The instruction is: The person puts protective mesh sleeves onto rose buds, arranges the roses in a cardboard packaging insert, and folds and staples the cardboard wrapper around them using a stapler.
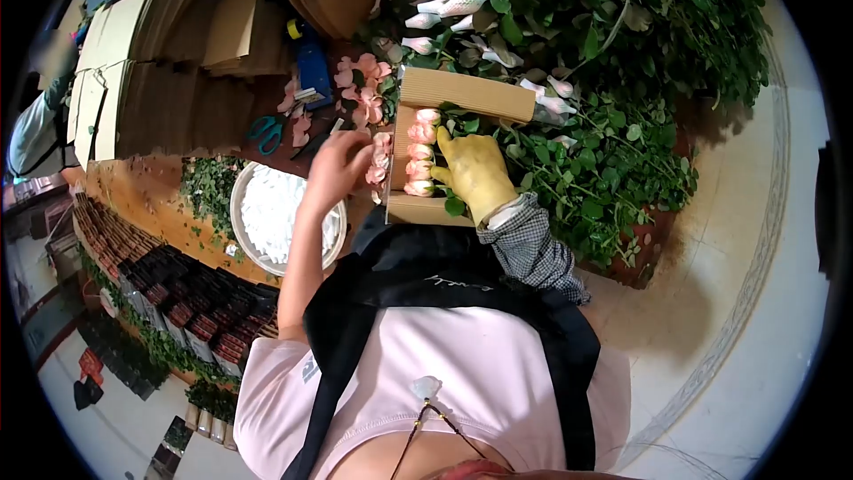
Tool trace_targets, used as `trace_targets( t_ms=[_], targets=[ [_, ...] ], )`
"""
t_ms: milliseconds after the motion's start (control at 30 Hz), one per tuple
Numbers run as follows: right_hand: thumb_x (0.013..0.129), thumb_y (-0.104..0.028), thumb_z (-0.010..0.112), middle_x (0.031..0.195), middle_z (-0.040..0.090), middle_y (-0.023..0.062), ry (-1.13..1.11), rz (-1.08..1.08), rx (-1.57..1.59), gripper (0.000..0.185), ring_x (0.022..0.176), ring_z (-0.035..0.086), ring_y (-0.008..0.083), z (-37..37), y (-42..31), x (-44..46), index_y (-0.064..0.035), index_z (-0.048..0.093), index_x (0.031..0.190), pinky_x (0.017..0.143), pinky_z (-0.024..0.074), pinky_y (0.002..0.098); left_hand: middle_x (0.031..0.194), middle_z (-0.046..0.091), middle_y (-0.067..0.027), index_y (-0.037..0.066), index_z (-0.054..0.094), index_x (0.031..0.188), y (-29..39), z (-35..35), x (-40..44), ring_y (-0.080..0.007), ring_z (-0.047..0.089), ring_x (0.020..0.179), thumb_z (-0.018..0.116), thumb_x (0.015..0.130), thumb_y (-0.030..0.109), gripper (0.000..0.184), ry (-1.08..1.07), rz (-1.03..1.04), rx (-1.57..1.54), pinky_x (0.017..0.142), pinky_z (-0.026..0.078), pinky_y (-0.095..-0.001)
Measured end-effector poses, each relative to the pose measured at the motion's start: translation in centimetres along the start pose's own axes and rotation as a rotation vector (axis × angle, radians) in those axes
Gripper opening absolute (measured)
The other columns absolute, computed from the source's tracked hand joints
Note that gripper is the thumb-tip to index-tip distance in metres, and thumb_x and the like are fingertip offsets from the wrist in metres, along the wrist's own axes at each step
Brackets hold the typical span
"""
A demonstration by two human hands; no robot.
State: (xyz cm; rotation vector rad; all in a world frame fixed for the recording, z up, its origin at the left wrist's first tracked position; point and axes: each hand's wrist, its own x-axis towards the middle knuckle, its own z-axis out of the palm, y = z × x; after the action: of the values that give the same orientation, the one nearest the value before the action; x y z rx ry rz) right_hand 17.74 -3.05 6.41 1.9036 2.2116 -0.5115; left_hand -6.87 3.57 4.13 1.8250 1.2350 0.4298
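Observation:
A row of peach-pink roses [419, 151] lies with the heads lined up on a corrugated cardboard wrap [466, 93], which has a clear plastic edge on its left. My right hand [477, 169], in a yellow glove, rests over the stems just right of the heads. Its finger and thumb are spread apart, touching the row. Bare, my left hand [340, 164] is beside the wrap's left edge, near loose pink petals [380, 158]. Its fingers are curled together; whatever may be between them is hidden.
Green rose stems [577, 178] cover the right side, with white-netted buds [458, 2] above. Teal scissors [266, 134], a blue tape dispenser [309, 62] and stacked cardboard [169, 71] are at the left. A round tub [284, 213] holds white pieces.

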Motion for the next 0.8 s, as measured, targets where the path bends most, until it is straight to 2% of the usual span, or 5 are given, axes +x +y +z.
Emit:
trace_targets(
  t_ms=[200,400,567,700,800],
  targets=[
    [0.081,-0.043,0.077,0.085,0.071,0.0133,0.081,-0.062,0.117,0.072,0.082,0.069,0.0299,0.5,0.9,-0.2,0.0007,0.055,0.133,0.072,0.0534,0.0418,0.098,0.068,-0.0166,0.002,0.069,0.103,1.7,-14.0,4.9,-0.0333,0.067,0.093,0.066,0.092,0.007,0.013,0.695,0.197,0.262,0.079,0.053,-0.0400],
    [0.083,-0.046,0.075,0.088,0.072,0.0119,-0.033,0.014,0.077,0.072,0.087,0.069,0.0298,0.1,0.5,-0.1,-0.0008,0.054,0.135,0.074,0.0543,0.0413,0.113,0.065,-0.0256,0.001,0.056,0.131,-2.8,-18.4,14.8,-0.0419,0.065,0.105,0.073,0.086,0.054,0.071,0.483,-0.254,0.707,0.090,0.055,-0.0458],
    [0.080,-0.035,0.080,0.078,0.067,0.0124,0.153,-0.053,0.192,0.069,0.077,0.066,0.0324,1.0,1.1,-0.7,0.0003,0.054,0.133,0.069,0.0517,0.0442,0.111,0.067,-0.0202,0.007,0.060,0.120,-3.8,-17.5,15.4,-0.0400,0.067,0.103,0.077,0.079,0.056,0.066,0.549,-0.276,1.065,0.082,0.057,-0.0476],
    [0.083,-0.045,0.076,0.081,0.068,0.0103,0.059,0.001,0.158,0.071,0.079,0.067,0.0299,0.6,0.9,-0.6,-0.0009,0.053,0.134,0.071,0.0518,0.0426,0.126,0.048,-0.0350,0.001,0.048,0.136,-4.7,-16.7,13.4,-0.0463,0.051,0.113,0.089,0.072,0.032,0.082,0.676,0.104,0.604,0.092,0.051,-0.0495],
    [0.081,-0.042,0.077,0.083,0.070,0.0115,0.058,0.043,0.157,0.059,0.080,0.069,0.0308,-0.1,0.4,-0.7,-0.0023,0.059,0.121,0.071,0.0531,0.0434,0.130,0.043,-0.0249,0.010,0.011,0.159,3.3,-12.3,6.0,-0.0363,0.057,0.110,0.087,0.075,0.020,0.114,0.348,0.019,-0.049,0.090,0.055,-0.0430]
  ],
)
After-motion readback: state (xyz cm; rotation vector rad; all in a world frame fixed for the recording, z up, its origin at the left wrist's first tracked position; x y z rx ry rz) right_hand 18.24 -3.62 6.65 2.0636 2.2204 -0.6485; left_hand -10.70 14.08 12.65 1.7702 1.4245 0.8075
